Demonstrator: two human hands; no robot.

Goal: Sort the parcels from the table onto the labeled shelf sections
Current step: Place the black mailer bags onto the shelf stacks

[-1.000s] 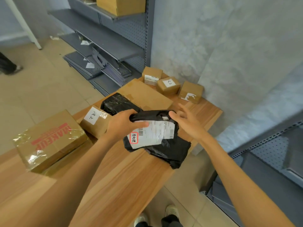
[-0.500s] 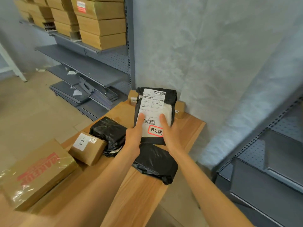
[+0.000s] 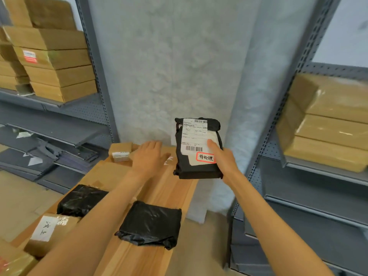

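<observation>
My right hand grips a black plastic parcel with a white shipping label and a red-bordered sticker, holding it upright in the air past the table's far right corner. My left hand hovers with fingers spread, empty, above the small cardboard boxes at the far end of the wooden table. Two more black parcels lie on the table, one near the right edge and one to its left. A small labelled box sits at the lower left.
A grey metal shelf unit on the right holds stacked cardboard boxes. Another shelf on the left carries box stacks, with loose shelf panels below. A small box and a flat cardboard parcel lie on the table.
My left hand has let go of the black parcel and moved left over the table. The right hand alone carries the parcel to the right. My view has lifted toward the shelves.
</observation>
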